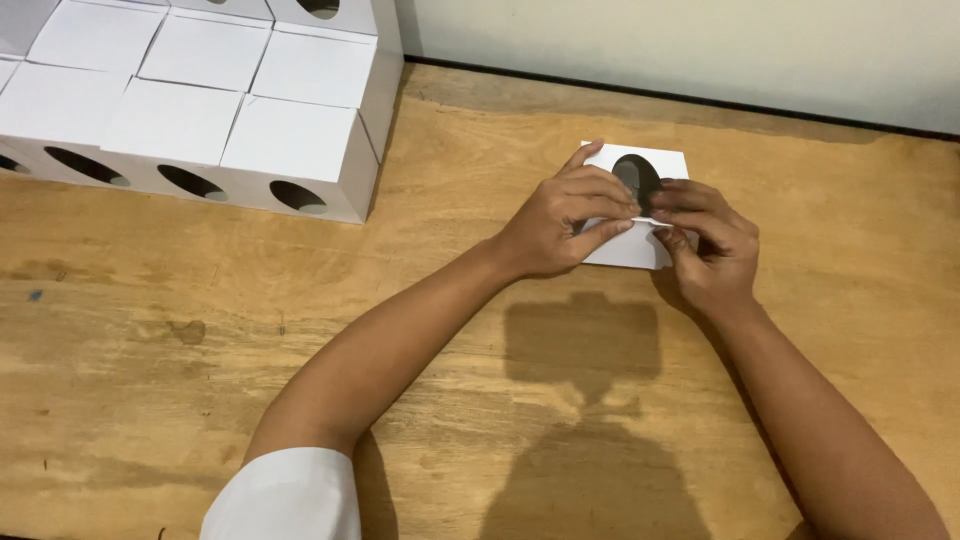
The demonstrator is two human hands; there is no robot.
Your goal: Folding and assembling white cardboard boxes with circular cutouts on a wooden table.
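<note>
Both hands meet over a flat white cardboard piece [640,205] with a dark oval cut-out, which lies on the wooden tabletop [200,330] right of centre, near the far edge. The left hand [560,222] rests on its left side, fingers curled and the fingertips pinching a thin edge or flap at the middle of the piece. The right hand [708,245] comes in from the other side, its fingers bent and closed on the same flap, so the two sets of fingertips nearly touch. The hands cover much of the card, so its lower half and the exact fold being gripped are hard to make out; only the upper part and a strip below the left fingers show. At the far left stands a stack of white boxes [200,110], each with an oval hole in its front face; the stack is cut off by the top and left borders. A white sleeve [285,495] shows at the bottom edge, and a dark shadow falls on the wood between the forearms.
</note>
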